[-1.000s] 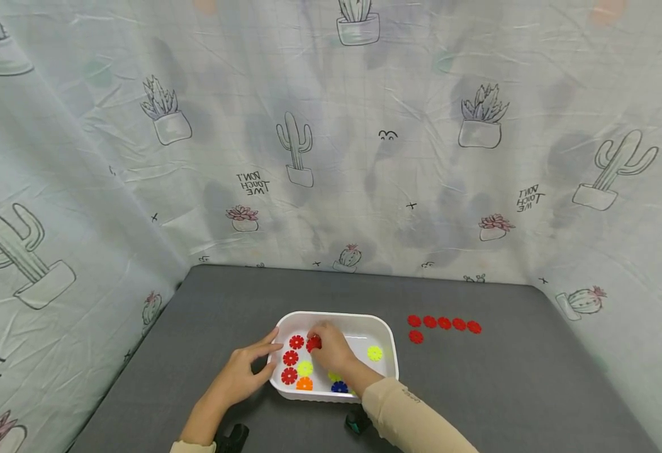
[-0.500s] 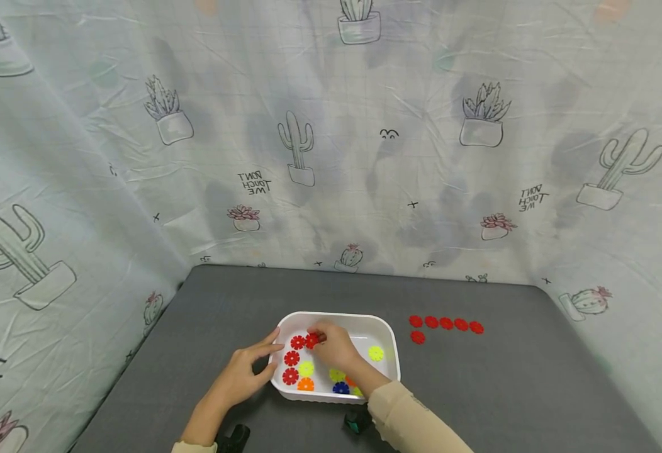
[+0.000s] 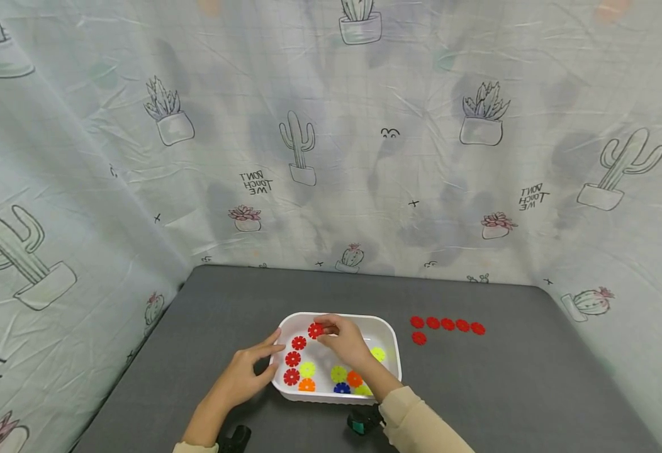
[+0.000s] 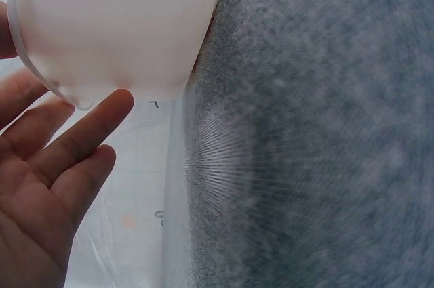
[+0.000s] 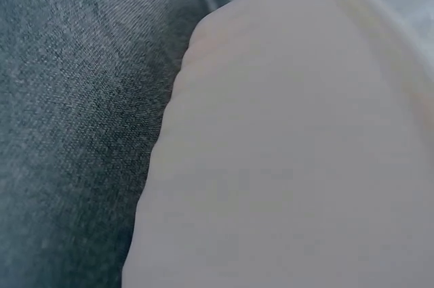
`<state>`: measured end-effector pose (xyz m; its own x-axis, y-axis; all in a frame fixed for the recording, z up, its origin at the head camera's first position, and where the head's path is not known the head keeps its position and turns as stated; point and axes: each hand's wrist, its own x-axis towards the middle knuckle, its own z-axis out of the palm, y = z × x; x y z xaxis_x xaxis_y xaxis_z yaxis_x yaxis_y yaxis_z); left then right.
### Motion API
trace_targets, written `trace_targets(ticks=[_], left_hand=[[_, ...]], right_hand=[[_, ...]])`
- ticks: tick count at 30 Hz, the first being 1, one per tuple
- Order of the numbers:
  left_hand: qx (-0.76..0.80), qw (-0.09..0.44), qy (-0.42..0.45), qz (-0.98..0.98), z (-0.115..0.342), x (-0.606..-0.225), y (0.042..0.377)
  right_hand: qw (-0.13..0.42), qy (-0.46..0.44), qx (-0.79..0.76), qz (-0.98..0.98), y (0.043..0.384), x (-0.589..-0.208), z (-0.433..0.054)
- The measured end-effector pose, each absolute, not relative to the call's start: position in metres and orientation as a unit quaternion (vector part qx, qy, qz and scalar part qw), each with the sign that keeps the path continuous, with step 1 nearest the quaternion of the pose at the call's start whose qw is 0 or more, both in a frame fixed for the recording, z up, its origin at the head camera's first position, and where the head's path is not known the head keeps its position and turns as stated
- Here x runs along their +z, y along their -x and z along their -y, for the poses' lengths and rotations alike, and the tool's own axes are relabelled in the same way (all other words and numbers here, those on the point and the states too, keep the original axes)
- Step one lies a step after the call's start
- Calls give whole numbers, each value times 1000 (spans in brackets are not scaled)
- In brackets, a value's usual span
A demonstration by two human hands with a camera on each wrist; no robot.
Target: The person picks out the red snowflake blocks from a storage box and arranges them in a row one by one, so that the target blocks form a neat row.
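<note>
2 beige sleeves (image 3: 424,421); 2 black wrist cameras (image 3: 236,439), the right camera (image 3: 369,416) bearing a small green patch (image 3: 358,428).

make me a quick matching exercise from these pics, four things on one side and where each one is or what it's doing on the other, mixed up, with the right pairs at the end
Things
1. left hand
2. right hand
3. blue disc
4. six red discs

Places and states
A. lying on the grey table, right of the white tray
B. pinching a red disc
C. at the tray's left end
D. inside the tray, by its near wall

Right pairs: 1-C, 2-B, 3-D, 4-A
</note>
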<state>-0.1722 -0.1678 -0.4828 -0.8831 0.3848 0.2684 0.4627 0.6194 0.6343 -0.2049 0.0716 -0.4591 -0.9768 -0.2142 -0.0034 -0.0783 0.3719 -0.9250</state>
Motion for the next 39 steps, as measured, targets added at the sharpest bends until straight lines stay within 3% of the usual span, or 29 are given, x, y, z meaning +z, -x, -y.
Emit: trace_targets(ticks=[22,32,39], left_hand=[[-377,49,230,896,163,-478,176],[-379,59,229,895,164,-477,175],[-377,41,220,899,164,-473,177]], right_hand=[[-10,53,-636,-770,182,-435,-147],[-56,131,-635,-759,177,-424,-194],[-89,64,-656,-747,176,-424,-228]])
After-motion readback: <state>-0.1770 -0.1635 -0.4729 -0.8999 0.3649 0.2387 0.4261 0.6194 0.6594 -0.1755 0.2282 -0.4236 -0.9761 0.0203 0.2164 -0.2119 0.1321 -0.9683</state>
